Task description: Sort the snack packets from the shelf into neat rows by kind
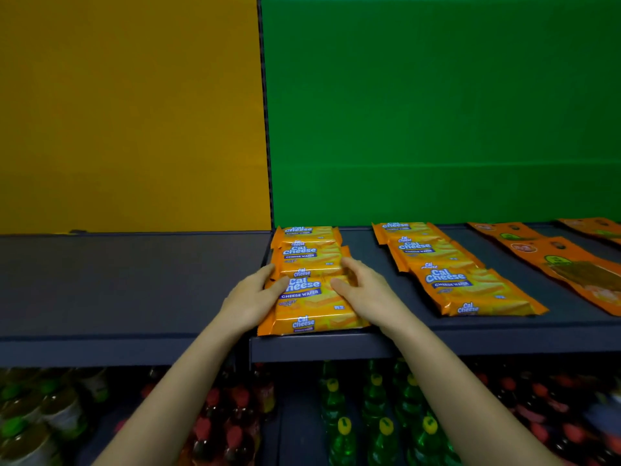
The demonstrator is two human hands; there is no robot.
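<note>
A mustard-yellow back panel (127, 112) fills the left, a bright green back panel (437, 105) the right, parted by a dark vertical divider (265, 112). Below runs a dark grey shelf (117, 280). Under it stand rows of bottles: green ones with yellow caps (376, 418) and red-capped ones (218, 425). Lighting is dim.

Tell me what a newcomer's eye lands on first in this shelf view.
First, the two hands, left hand and right hand, pressed against either side of the front Cal Cheese wafer packet in the row at the shelf's middle. Next, the second Cal Cheese row to its right, and behind everything the yellow panel meeting the green panel.
</note>
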